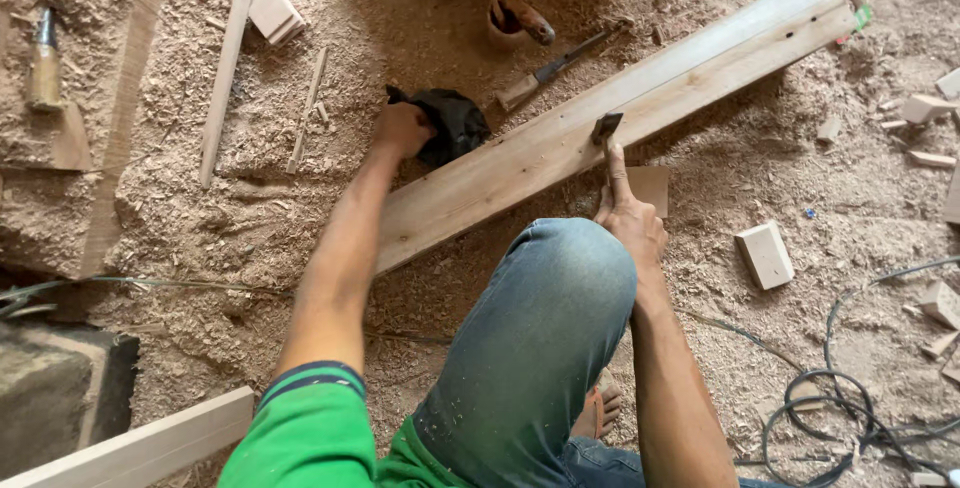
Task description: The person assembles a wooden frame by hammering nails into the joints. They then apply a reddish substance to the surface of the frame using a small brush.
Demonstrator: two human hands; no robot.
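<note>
Long pale plank (pixel 560 143) lies diagonal on the sawdust floor (pixel 300 218), high end to the far right. Left hand (pixel 402 130) sits at the plank's far edge near its lower end, fingers curled into a dark crumpled cloth (pixel 452 120) that touches that edge. Right hand (pixel 630 216) is at the plank's near edge around mid-length, fingers closed round a handle, forefinger stretched along it; the small dark tool head (pixel 606 127) rests on the plank's face. Bent knee in blue jeans (pixel 545 318) just below the plank. Chisel (pixel 560 66) lies beyond the plank's far edge. Small wood block (pixel 765 254) lies right of the knee, below the plank.
</note>
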